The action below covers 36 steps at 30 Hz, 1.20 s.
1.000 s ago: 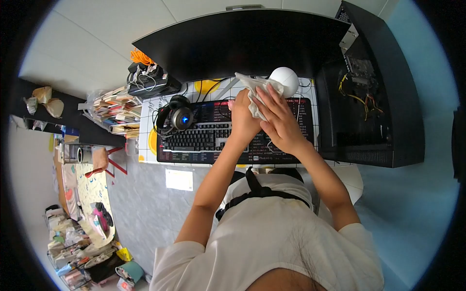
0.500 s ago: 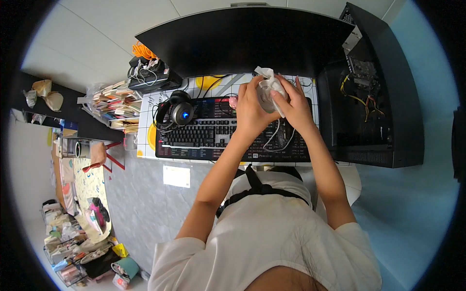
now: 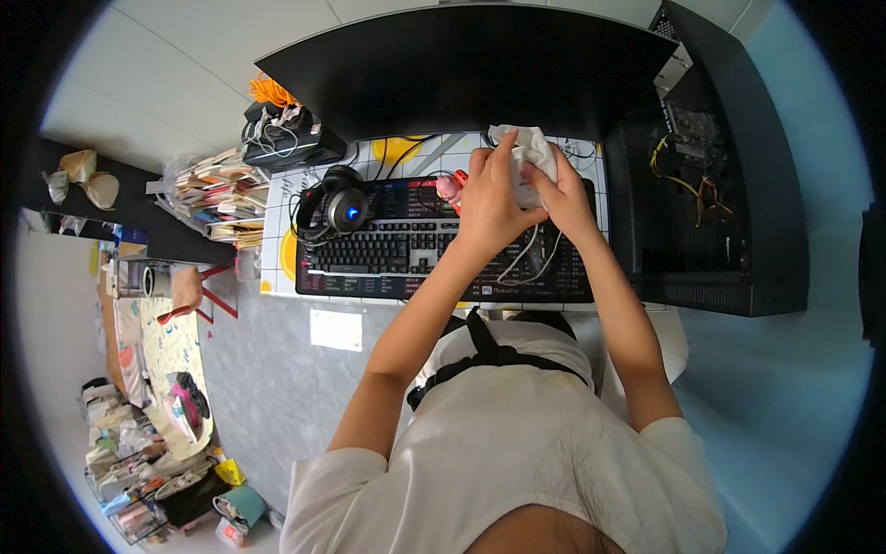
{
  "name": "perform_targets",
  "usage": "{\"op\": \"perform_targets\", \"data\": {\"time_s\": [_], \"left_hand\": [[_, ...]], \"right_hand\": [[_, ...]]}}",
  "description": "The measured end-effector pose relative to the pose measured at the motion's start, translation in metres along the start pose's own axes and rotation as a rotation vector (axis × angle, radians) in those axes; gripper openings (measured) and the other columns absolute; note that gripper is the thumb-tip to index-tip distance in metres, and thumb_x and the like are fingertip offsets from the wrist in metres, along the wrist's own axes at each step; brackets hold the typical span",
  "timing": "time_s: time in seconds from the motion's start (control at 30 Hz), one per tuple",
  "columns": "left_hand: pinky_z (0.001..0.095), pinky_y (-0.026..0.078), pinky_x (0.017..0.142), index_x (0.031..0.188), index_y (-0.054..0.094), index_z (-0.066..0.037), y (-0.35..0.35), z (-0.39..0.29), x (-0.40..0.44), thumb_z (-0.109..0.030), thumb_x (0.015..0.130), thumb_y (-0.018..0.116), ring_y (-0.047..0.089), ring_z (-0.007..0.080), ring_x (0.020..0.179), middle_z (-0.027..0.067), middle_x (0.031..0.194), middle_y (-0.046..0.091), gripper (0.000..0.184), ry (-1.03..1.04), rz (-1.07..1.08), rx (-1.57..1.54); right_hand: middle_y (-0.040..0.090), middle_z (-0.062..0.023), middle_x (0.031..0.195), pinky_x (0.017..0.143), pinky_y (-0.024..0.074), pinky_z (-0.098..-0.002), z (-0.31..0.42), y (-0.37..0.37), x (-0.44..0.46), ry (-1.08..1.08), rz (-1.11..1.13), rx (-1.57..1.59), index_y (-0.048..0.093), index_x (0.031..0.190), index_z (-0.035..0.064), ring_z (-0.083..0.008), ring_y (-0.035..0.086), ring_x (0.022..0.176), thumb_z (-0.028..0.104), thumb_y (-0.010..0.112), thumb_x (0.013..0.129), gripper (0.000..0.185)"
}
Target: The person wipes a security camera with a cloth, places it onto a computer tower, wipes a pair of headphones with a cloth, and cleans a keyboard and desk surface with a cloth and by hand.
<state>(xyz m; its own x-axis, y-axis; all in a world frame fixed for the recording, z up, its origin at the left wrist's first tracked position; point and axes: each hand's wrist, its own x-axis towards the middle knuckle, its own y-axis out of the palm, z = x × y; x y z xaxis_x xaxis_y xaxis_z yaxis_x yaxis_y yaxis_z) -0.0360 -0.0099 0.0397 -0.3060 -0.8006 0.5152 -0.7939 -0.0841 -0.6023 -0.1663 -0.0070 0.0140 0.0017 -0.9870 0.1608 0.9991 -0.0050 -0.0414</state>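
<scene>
Above the right part of the desk mat, my left hand [image 3: 494,205] is closed around a pale, rounded corded thing that looks like a computer mouse [image 3: 525,192]. My right hand [image 3: 569,205] presses a crumpled white tissue [image 3: 533,138] against it, thumb bent over the front. Much of the mouse is hidden by the fingers and tissue. A white cable [image 3: 529,247] hangs in a loop below both hands onto the mat. Close to my left hand is a small pink figurine [image 3: 448,188] with a red part beside it.
A black keyboard [image 3: 369,254] lies on the dark desk mat [image 3: 415,290], with headphones [image 3: 347,210] to its left. Behind stands a wide monitor [image 3: 443,78]. An open computer case [image 3: 771,212] stands on the right. Files [image 3: 221,198] and a cable-covered black box [image 3: 300,148] occupy the left.
Both hands have shifted slightly right with the mouse. The tissue now spreads more across the top, covering more of it. More of the pink figurine and its red part shows.
</scene>
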Motion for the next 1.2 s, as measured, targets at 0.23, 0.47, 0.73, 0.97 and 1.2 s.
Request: {"op": "perform_targets", "data": {"time_s": [0.23, 0.47, 0.73, 0.97, 1.2], "left_hand": [[0.0392, 0.037, 0.093, 0.136, 0.021, -0.005, -0.014, 0.012, -0.003, -0.021, 0.053, 0.081, 0.043, 0.0323, 0.111, 0.0172, 0.113, 0.051, 0.103, 0.084, 0.231, -0.228], [0.0399, 0.033, 0.097, 0.132, 0.033, -0.004, -0.001, 0.034, -0.004, -0.019, 0.053, 0.082, 0.045, 0.0292, 0.114, 0.0154, 0.124, 0.048, 0.094, 0.152, 0.079, -0.300], [0.0477, 0.020, 0.104, 0.114, 0.050, -0.002, 0.006, 0.040, -0.007, -0.014, 0.057, 0.076, 0.056, 0.0302, 0.099, 0.0140, 0.101, 0.060, 0.063, -0.155, 0.160, -0.467], [0.0483, 0.034, 0.095, 0.105, 0.052, 0.000, 0.014, 0.027, -0.005, -0.011, 0.059, 0.069, 0.056, 0.0342, 0.090, 0.0172, 0.095, 0.060, 0.051, -0.169, 0.047, -0.246], [0.0393, 0.044, 0.083, 0.106, 0.053, 0.002, 0.027, 0.029, -0.002, -0.011, 0.055, 0.071, 0.058, 0.0338, 0.087, 0.0191, 0.091, 0.061, 0.056, 0.008, -0.079, 0.066]], "right_hand": [[0.055, -0.0033, 0.106, 0.083, 0.0408, -0.0243, -0.015, -0.009, -0.007, 0.107, -0.071, 0.344, 0.049, 0.116, 0.0044, -0.0101, 0.051, 0.097, 0.021, 0.052, 0.089, 0.032], [0.057, -0.0035, 0.106, 0.083, 0.0418, -0.0244, -0.016, -0.007, -0.006, 0.174, -0.114, 0.526, 0.051, 0.115, 0.0037, -0.0093, 0.054, 0.094, 0.024, 0.054, 0.088, 0.034], [0.041, -0.0156, 0.130, 0.103, 0.0276, -0.0412, 0.014, -0.008, -0.011, -0.500, 0.172, -0.868, 0.042, 0.124, -0.0020, -0.0279, 0.033, 0.125, 0.023, 0.039, 0.093, 0.040], [0.043, -0.0205, 0.127, 0.099, 0.0334, -0.0410, -0.003, -0.004, -0.017, -0.314, 0.045, -0.868, 0.042, 0.122, -0.0040, -0.0315, 0.041, 0.119, 0.025, 0.043, 0.091, 0.043], [0.043, -0.0202, 0.127, 0.098, 0.0354, -0.0388, -0.027, -0.007, -0.002, -0.359, -0.021, -0.793, 0.044, 0.120, -0.0044, -0.0295, 0.041, 0.120, 0.020, 0.059, 0.080, 0.049]]}}
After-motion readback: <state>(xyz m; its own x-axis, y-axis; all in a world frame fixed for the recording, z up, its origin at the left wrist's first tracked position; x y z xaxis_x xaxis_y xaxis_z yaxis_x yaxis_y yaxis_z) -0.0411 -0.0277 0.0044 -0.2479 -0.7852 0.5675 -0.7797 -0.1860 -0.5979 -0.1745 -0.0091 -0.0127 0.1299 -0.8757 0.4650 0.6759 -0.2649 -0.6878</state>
